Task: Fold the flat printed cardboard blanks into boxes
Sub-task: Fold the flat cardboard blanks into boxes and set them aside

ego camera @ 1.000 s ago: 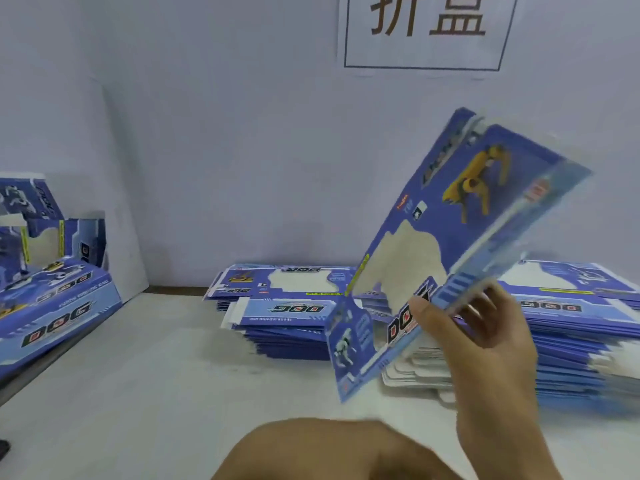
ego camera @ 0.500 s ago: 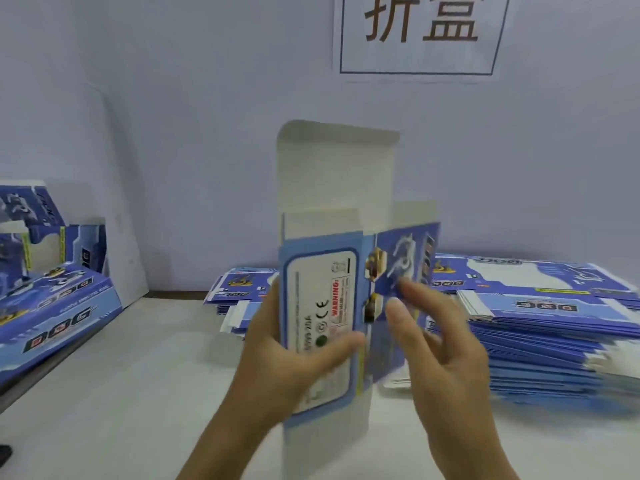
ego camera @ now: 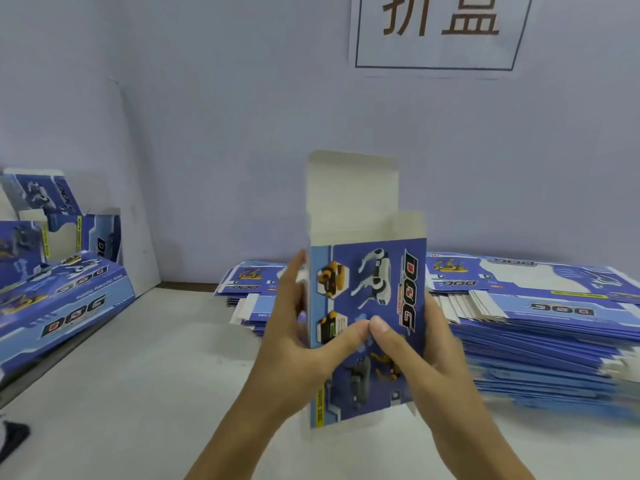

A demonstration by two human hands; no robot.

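A blue printed cardboard box (ego camera: 375, 289) with robot dog pictures and "DOG" lettering stands upright in front of me, opened into a tube. Its white top flaps stick up unfolded. My left hand (ego camera: 298, 344) grips its left edge, thumb pressed on the front panel. My right hand (ego camera: 426, 355) holds the right edge, its thumb meeting the left thumb at the panel's middle. Behind, flat blanks lie in a big stack (ego camera: 540, 323) at the right and a smaller stack (ego camera: 246, 289) at the centre.
Folded boxes (ego camera: 65, 299) lie piled at the left edge of the white table (ego camera: 145, 375). A white board leans on the wall behind them. A paper sign (ego camera: 440, 29) hangs on the wall above. A dark object (ego camera: 14, 434) shows at the lower left.
A second ago only my right hand held the flat blank tilted in the air. Both hands then took it, opened it into a tube and turned the dog panel toward me.
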